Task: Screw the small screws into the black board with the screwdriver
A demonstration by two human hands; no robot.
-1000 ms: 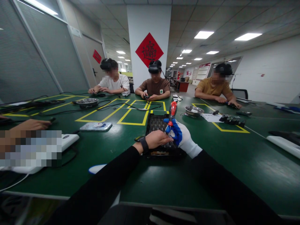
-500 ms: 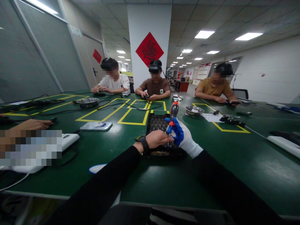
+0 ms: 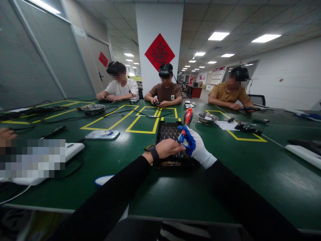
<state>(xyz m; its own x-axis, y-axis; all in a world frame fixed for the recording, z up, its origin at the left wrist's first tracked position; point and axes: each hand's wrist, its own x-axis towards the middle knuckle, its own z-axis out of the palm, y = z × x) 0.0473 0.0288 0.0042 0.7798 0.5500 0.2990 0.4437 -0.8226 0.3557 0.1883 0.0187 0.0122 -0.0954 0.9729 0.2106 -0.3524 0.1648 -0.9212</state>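
Note:
In my right hand [image 3: 197, 144], which wears a white glove with blue fingertips, is a screwdriver [image 3: 188, 116] with a red and black handle. Its handle leans up and to the right, and the shaft runs down toward my left fingertips. My bare left hand [image 3: 169, 149], with a dark band at the wrist, has its fingers pinched together by the shaft. Whatever they hold is too small to make out. Both hands are over a black case [image 3: 167, 129] with a bumpy inner surface, lying on the green table [image 3: 150, 194]. The screwdriver's tip is hidden by my fingers.
A phone [image 3: 102, 135] lies to the left, beyond a white device [image 3: 75, 147]. Metal bowls [image 3: 208, 117] [image 3: 92, 108] stand farther back. Black parts [image 3: 248, 128] and paper are at right. Co-workers sit opposite; another person's hand [image 3: 7, 133] shows at far left.
The screwdriver's handle has tipped to the right, while both my hands stay over the case. At far left, the other person's hand has drawn back, and a black tool now lies there.

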